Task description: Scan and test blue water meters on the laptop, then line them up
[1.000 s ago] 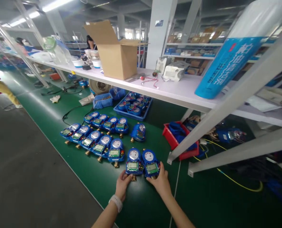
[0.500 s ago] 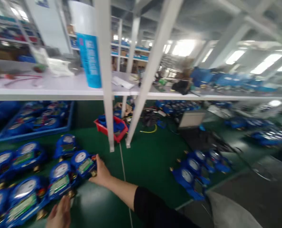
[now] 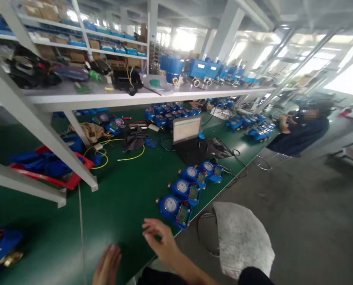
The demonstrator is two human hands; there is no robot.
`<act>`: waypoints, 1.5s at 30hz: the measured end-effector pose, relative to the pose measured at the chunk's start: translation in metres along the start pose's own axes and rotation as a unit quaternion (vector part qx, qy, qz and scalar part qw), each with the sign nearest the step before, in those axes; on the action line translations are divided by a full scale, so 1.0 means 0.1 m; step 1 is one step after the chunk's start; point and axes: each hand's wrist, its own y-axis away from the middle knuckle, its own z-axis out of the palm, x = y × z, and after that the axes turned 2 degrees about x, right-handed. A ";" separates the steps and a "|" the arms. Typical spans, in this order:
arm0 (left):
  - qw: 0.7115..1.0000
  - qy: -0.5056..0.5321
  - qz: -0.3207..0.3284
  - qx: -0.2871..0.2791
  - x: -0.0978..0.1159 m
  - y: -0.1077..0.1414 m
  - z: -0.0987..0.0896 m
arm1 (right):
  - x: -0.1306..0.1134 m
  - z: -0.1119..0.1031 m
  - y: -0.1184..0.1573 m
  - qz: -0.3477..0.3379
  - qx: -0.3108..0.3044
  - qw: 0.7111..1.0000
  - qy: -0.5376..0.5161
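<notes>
Low over the green table (image 3: pixel 125 206), my right hand (image 3: pixel 161 239) has its fingers apart and holds nothing. It is nearest to a blue meter (image 3: pixel 170 204) with a round dial and an exposed circuit board. Several similar meters stand behind that one in a row along the table edge, among them another blue meter (image 3: pixel 182 186). My left hand (image 3: pixel 107 264) hovers at the bottom, left of my right hand, with fingers extended and nothing in it. Part of a blue meter (image 3: pixel 0 247) shows at the far left.
An open laptop (image 3: pixel 186 130) stands behind the meters. A red bin (image 3: pixel 72 181) with blue parts sits beside white shelf posts (image 3: pixel 45 122) at the left. A grey-covered chair (image 3: pixel 241 237) is at the right, and a seated person (image 3: pixel 304 130) farther off.
The view has swung right, bringing the laptop and meter row closer to the centre. My right hand has let go of the meter it touched at the left. Both hands are now away from that group.
</notes>
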 end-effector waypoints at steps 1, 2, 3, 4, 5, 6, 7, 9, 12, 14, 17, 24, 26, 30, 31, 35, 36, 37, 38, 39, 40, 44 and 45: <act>1.000 -0.005 -0.019 -0.014 -0.13 0.11 0.33 | -0.04 -0.36 0.05 0.006 0.057 0.998 -0.007; 0.999 -0.008 -0.033 -0.026 -0.25 0.20 0.63 | -0.07 -0.72 0.08 0.023 0.120 0.992 -0.019; 0.998 -0.011 -0.048 -0.034 -0.37 0.27 0.91 | -0.08 -1.08 0.10 0.042 0.183 0.982 -0.030; 0.997 -0.016 -0.063 -0.040 -0.48 0.32 1.15 | -0.07 -1.41 0.11 0.060 0.256 0.964 -0.040; 0.996 -0.020 -0.073 -0.044 -0.60 0.35 1.35 | -0.03 -1.73 0.10 0.084 0.319 0.942 -0.057; 0.996 -0.024 -0.080 -0.045 -0.70 0.37 1.51 | 0.02 -2.00 0.08 0.123 0.358 0.922 -0.086; 0.995 -0.026 -0.085 -0.048 -0.80 0.38 1.65 | 0.08 -2.24 0.05 0.169 0.371 0.906 -0.118; 0.994 -0.024 -0.085 -0.061 -0.94 0.39 1.85 | 0.23 -2.57 -0.05 0.233 0.357 0.892 -0.149; 0.994 -0.009 -0.076 -0.081 -1.05 0.38 2.00 | 0.44 -2.75 -0.27 0.320 0.280 0.888 -0.178; 0.994 0.001 -0.070 -0.083 -1.08 0.37 2.04 | 0.53 -2.73 -0.41 0.372 0.221 0.880 -0.196; 0.995 0.015 -0.062 -0.072 -1.10 0.36 2.04 | 0.62 -2.67 -0.55 0.427 0.158 0.865 -0.210; 0.997 0.048 -0.046 -0.050 -1.17 0.36 2.05 | 0.67 -2.52 -0.60 0.427 0.107 0.853 -0.279; 0.996 0.053 -0.044 -0.051 -1.18 0.36 2.06 | 0.66 -2.47 -0.58 0.412 0.107 0.853 -0.301; 0.996 0.056 -0.044 -0.055 -1.18 0.37 2.05 | 0.68 -2.41 -0.57 0.395 0.112 0.850 -0.330; 0.996 0.057 -0.043 -0.057 -1.17 0.37 2.05 | 0.69 -2.41 -0.57 0.394 0.114 0.849 -0.334; 0.995 0.064 -0.038 -0.060 -1.18 0.36 2.04 | 0.72 -2.41 -0.56 0.382 0.123 0.849 -0.344; 0.995 0.066 -0.038 -0.060 -1.18 0.36 2.03 | 0.72 -2.41 -0.56 0.377 0.122 0.852 -0.343; 0.995 0.067 -0.038 -0.060 -1.18 0.36 2.03 | 0.73 -2.41 -0.55 0.372 0.121 0.855 -0.340; 0.995 0.067 -0.038 -0.060 -1.19 0.35 2.03 | 0.73 -2.41 -0.55 0.370 0.121 0.858 -0.336; 0.995 0.068 -0.038 -0.061 -1.19 0.35 2.02 | 0.74 -2.41 -0.55 0.368 0.122 0.860 -0.332; 0.995 0.068 -0.037 -0.061 -1.19 0.35 2.02 | 0.74 -2.41 -0.55 0.367 0.123 0.861 -0.329; 0.995 0.068 -0.035 -0.058 -1.20 0.34 2.02 | 0.75 -2.41 -0.54 0.361 0.124 0.864 -0.328; 0.995 0.068 -0.035 -0.057 -1.20 0.34 2.02 | 0.75 -2.41 -0.54 0.360 0.123 0.864 -0.329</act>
